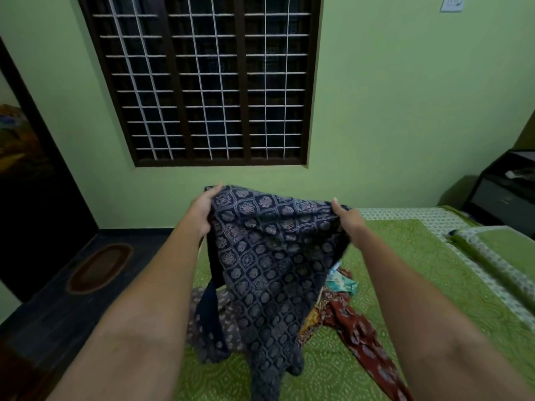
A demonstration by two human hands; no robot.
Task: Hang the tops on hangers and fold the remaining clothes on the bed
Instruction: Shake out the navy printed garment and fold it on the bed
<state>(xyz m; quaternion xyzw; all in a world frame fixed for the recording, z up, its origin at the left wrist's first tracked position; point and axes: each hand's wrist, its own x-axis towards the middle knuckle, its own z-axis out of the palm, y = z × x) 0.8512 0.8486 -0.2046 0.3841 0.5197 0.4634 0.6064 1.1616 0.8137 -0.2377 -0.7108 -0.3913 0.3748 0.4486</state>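
Observation:
A dark blue garment [269, 264] with a pale medallion print hangs in the air above the bed [405, 256]. My left hand [202, 211] grips its upper left edge and my right hand [347, 219] grips its upper right edge, arms stretched forward. The cloth drapes down between my arms, its lower end touching the green bedspread. Under and behind it lies a pile of clothes: a red patterned piece [362, 340], a brownish dotted piece [228, 328] and a light teal piece [341, 282]. No hanger is in view.
A barred window [208, 82] is set in the green wall ahead. A dark floor with an oval mat [100, 267] lies left of the bed. A green pillow [503, 250] is at the right, with a dark cabinet [503, 195] behind it.

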